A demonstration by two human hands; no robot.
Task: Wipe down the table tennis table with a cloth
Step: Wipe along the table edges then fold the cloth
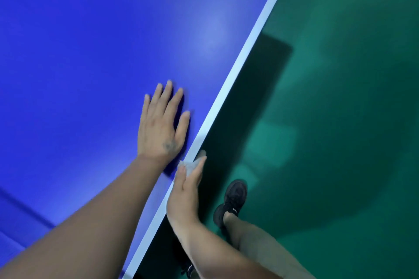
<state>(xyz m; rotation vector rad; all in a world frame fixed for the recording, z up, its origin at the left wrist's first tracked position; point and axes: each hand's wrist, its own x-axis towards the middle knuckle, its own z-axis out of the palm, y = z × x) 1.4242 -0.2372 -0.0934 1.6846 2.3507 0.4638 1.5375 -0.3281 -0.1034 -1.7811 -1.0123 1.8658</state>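
Inspector: Nearest the camera, two bare forearms enter from the bottom edge. Below the table edge stand two legs on the glossy dark green floor [351, 97], each in a black lace-up trainer: one trainer [231, 201] in full view, the second [189, 269] partly hidden behind the right forearm.

Clerk: State of the right hand?

Inspector: Right hand [184, 192] lies along the table's edge, thumb on the upper side, fingers reaching over the outer side. It pinches a small crumpled pale grey cloth [192, 163] between thumb and fingers, against the white border stripe [238, 70]. Only a small part of the cloth shows past the fingertips; it looks thin and slightly translucent, blurred.

Clerk: Left hand?

Inspector: Left hand [161, 124] is palm-down on the flat matte blue table tennis table top [90, 52], fingers straight and lightly spread, gripping nothing. It sits just inside the border stripe, slightly farther out than the right hand.

Clerk: Condition of the surface?

Inspector: Blue, uniform, with a soft pale glare patch farther along near the stripe. A dark shadow of the table falls on the floor beside the edge.

Clerk: Count?

Inspector: One table, one cloth, two hands, two trainers.
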